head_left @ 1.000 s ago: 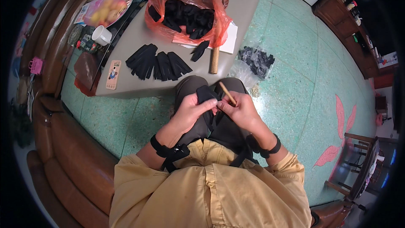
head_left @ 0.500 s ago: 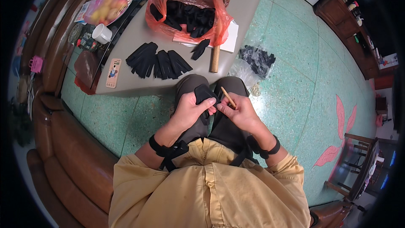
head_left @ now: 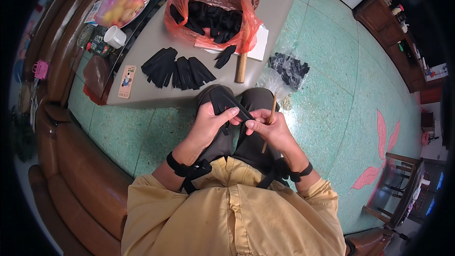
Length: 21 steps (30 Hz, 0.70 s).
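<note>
Above my knees, my left hand [head_left: 210,121] pinches a folded black fabric strip [head_left: 222,99] between thumb and fingers. My right hand [head_left: 274,132] grips the narrow end of that strip with thumb and fingertips. A thin wooden stick [head_left: 274,103] is also tucked in my right hand, pointing up and away, its other end showing below the palm. Similar black fabric pieces [head_left: 160,68] lie fanned out on the grey table [head_left: 279,7] ahead. More fill an open red plastic bag [head_left: 251,28] behind them, and a single black piece [head_left: 225,57] rests in front of it.
A wooden rod [head_left: 241,68] juts over the table from under the bag, beside white sheets [head_left: 259,47]. A phone [head_left: 126,82] lies at the left corner. Clear plastic with black pieces [head_left: 290,70] is on the green floor. A white mug [head_left: 114,37] and brown sofa [head_left: 90,151] are left.
My right hand has moved slightly right and drawn the strip's end out straight. The stick has swung from slanting left to nearly upright. My left hand keeps its hold.
</note>
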Each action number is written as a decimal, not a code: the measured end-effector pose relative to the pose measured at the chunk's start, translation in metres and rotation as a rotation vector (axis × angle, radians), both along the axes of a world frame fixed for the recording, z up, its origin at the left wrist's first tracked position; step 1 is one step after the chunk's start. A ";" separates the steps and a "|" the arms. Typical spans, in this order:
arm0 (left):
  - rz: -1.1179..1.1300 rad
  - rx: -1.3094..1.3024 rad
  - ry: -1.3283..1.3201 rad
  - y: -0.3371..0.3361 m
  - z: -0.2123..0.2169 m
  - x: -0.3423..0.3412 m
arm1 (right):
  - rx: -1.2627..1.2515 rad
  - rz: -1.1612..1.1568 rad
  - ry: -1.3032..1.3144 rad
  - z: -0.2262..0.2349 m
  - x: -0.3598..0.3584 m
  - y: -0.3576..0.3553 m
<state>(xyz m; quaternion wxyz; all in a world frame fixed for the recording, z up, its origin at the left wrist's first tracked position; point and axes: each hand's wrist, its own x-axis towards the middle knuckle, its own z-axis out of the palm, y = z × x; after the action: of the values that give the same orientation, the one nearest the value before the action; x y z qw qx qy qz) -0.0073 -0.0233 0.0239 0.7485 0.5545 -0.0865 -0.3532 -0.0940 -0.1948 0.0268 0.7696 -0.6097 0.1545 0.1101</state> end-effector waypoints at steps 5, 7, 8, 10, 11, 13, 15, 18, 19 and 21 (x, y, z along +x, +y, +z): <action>-0.014 -0.016 0.012 0.001 0.002 0.001 | -0.034 0.009 0.017 0.005 -0.001 0.002; -0.027 -0.042 0.044 0.001 0.003 0.003 | -0.061 0.018 0.017 0.002 -0.002 0.003; -0.041 -0.068 0.076 0.001 0.004 0.003 | 0.041 0.029 -0.014 0.000 -0.003 0.004; -0.060 -0.131 0.221 -0.001 0.010 0.001 | 0.141 0.043 -0.046 -0.006 -0.005 0.004; -0.079 -0.193 0.365 -0.002 0.013 0.000 | 0.359 0.055 -0.069 -0.010 -0.006 0.003; -0.051 -0.193 0.368 -0.004 0.011 -0.003 | 0.595 0.102 -0.096 -0.015 -0.004 0.000; 0.031 -0.166 0.297 -0.007 0.007 -0.004 | 0.386 0.071 -0.076 -0.011 -0.002 0.000; 0.142 -0.093 0.106 -0.009 -0.002 -0.005 | -0.004 0.006 -0.139 -0.001 0.002 0.011; 0.143 -0.093 0.105 -0.008 -0.001 -0.004 | -0.022 -0.038 -0.192 -0.003 0.001 0.015; 0.149 -0.096 0.054 -0.004 0.004 0.000 | -0.039 -0.081 -0.246 0.001 0.000 0.013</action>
<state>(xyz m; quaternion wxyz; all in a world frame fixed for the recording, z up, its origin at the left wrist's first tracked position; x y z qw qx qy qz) -0.0073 -0.0276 0.0275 0.8006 0.5130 -0.0417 -0.3069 -0.0936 -0.1821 0.0274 0.7745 -0.6268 0.0855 0.0003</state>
